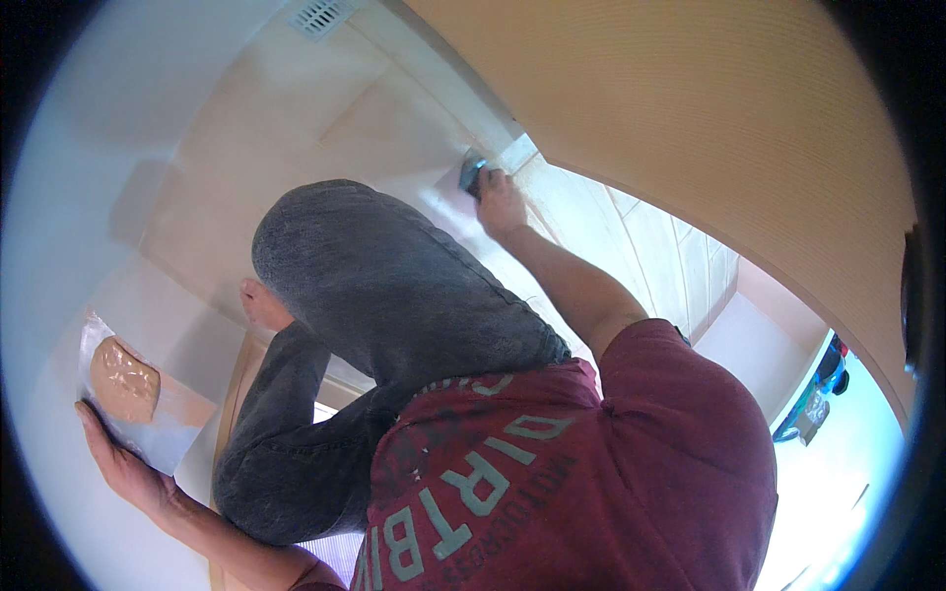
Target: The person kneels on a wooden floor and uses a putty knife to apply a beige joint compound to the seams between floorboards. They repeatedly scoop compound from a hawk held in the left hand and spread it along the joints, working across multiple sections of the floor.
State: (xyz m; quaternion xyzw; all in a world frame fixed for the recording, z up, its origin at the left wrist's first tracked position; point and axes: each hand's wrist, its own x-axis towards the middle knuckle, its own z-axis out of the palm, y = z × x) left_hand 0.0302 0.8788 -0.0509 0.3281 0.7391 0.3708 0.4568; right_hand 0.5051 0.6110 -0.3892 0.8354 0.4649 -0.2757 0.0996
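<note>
My right hand (pixel 501 205) grips a flat dark metal blade tool (pixel 471 169), like a float or scraper, against the tiled floor (pixel 365 138) along a joint at the foot of a wooden panel. My left hand (pixel 128 463) is at the lower left, fingers wrapped round the edge of a pale, smeared flat board or sheet (pixel 182 433) that carries a blob of tan paste (pixel 123 379). Whether that blade edge touches the floor is hard to tell. My bent leg in dark jeans lies between my two hands.
A large wooden panel (pixel 709 89) overhangs the upper right. A white grated drain (pixel 318 17) is at the top. A pale wall (pixel 69 227) curves along the left. At the far right are small dark and blue items (pixel 833 369) on a ledge. My bare foot (pixel 264 303) rests on the floor.
</note>
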